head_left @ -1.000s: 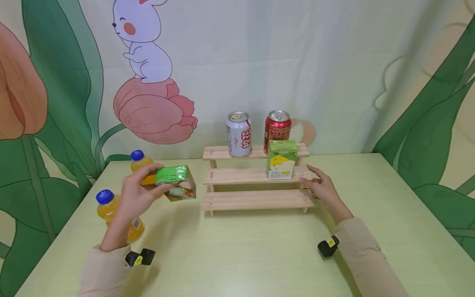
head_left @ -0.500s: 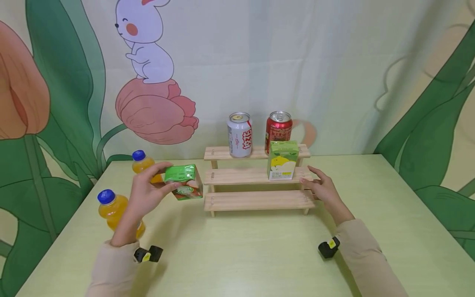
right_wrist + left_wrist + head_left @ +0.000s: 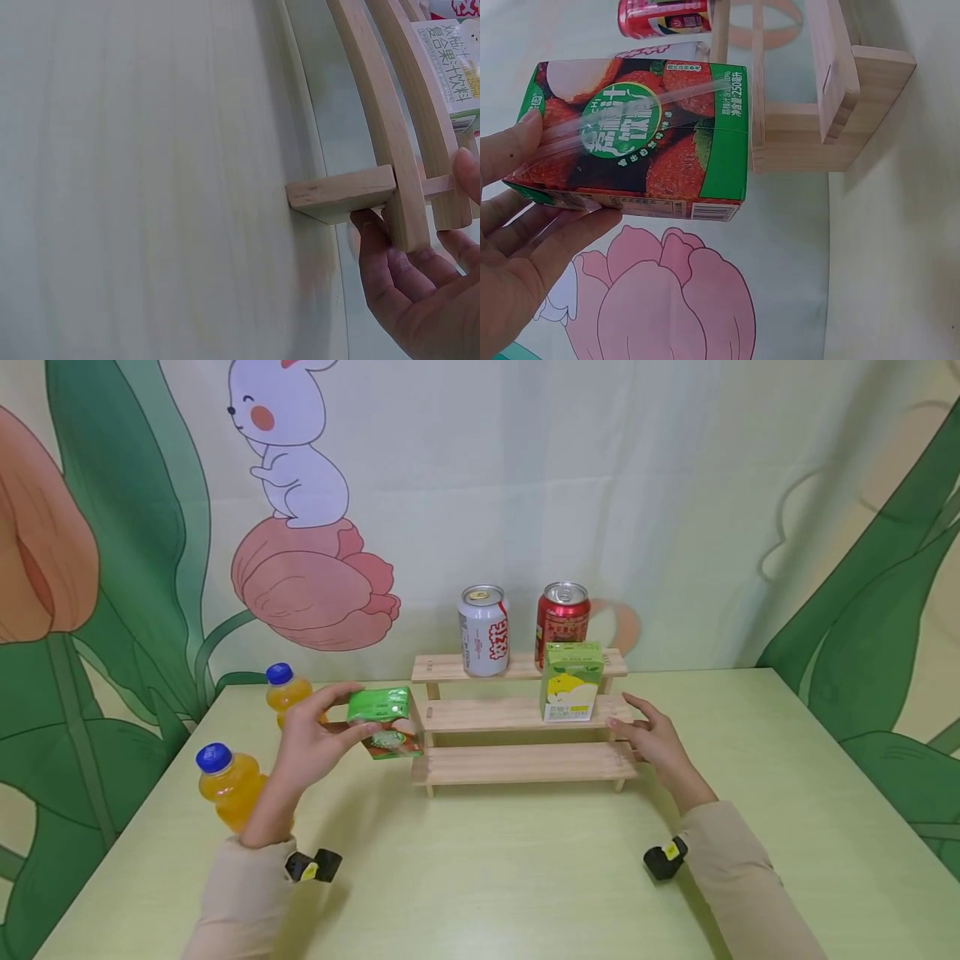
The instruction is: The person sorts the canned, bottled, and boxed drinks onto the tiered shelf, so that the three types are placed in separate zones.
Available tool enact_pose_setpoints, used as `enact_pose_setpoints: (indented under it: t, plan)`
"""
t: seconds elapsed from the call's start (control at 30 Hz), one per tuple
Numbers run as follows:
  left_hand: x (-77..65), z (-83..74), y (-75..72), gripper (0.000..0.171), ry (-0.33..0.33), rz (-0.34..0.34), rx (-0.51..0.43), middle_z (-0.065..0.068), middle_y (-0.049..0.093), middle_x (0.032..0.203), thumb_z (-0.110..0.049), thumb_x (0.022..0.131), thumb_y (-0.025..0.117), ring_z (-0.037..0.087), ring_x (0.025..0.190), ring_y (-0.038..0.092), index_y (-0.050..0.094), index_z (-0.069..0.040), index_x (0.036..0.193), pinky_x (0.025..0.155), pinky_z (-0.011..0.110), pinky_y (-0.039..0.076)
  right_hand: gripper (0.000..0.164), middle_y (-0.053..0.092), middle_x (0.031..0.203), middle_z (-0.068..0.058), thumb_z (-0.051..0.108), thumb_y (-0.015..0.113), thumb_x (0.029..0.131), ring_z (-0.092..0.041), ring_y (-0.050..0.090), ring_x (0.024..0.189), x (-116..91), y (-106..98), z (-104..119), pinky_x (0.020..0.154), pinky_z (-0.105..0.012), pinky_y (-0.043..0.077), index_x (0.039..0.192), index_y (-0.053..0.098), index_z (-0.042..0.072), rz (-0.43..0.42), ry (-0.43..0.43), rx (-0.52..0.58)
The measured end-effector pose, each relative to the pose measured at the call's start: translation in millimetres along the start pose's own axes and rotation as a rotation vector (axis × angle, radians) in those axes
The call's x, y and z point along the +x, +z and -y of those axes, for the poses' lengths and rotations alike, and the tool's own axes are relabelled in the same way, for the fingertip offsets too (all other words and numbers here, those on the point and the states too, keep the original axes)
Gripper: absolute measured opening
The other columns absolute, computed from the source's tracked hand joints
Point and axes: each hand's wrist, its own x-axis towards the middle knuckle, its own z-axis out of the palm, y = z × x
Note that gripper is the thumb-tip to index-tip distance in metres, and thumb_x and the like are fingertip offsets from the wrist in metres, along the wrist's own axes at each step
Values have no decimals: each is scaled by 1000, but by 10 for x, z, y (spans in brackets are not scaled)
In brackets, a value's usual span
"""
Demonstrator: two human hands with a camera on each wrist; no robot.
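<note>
My left hand (image 3: 311,747) pinches a green and red juice box (image 3: 392,739), thumb on the front and fingers behind. Its printed front, with a clear straw across it, shows in the left wrist view. The box hangs in the air by the left end of a three-step wooden display rack (image 3: 517,766). At the rack's right end, my right hand (image 3: 658,747) grips the shelf ends. In the right wrist view the thumb lies on one shelf (image 3: 442,165) and the fingers (image 3: 409,281) curl beneath. A green pomelo juice box (image 3: 572,683) stands upright on the middle step's right side.
A white can (image 3: 483,633) and a red can (image 3: 562,618) stand on the top step, the red one partly behind the pomelo box. Two orange juice bottles with blue caps, a front one (image 3: 231,785) and a back one (image 3: 287,692), stand left of the rack, partly behind my left arm.
My left hand has moved right with the juice box, from left of the rack to its left edge. My right hand has stayed at the rack's right end.
</note>
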Motion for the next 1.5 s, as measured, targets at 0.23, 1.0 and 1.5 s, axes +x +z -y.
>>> enact_pose_setpoints:
  t: [0.23,1.0,1.5]
  plan:
    - [46,-20,55,46,18,-2,-19,17,60,105,5,69,75,28,97,56,58,6,111,68,31,53,71,51,118,-22,35,59,88,-10,47,71,3,-10,11,55,-21,44,145,24,14,-5,4,8]
    - [187,-72,170,43,28,-7,-76,17,61,105,2,71,75,28,98,57,59,5,110,71,33,53,71,55,112,-18,35,59,88,-9,47,70,-29,-15,38,55,-23,44,145,22,13,0,3,-6]
    - [245,-249,263,42,44,-19,-108,22,61,103,6,70,73,31,98,57,57,11,109,71,35,52,70,53,113,-19,35,59,88,-11,47,72,-24,-3,33,56,-22,45,145,24,14,-9,19,-10]
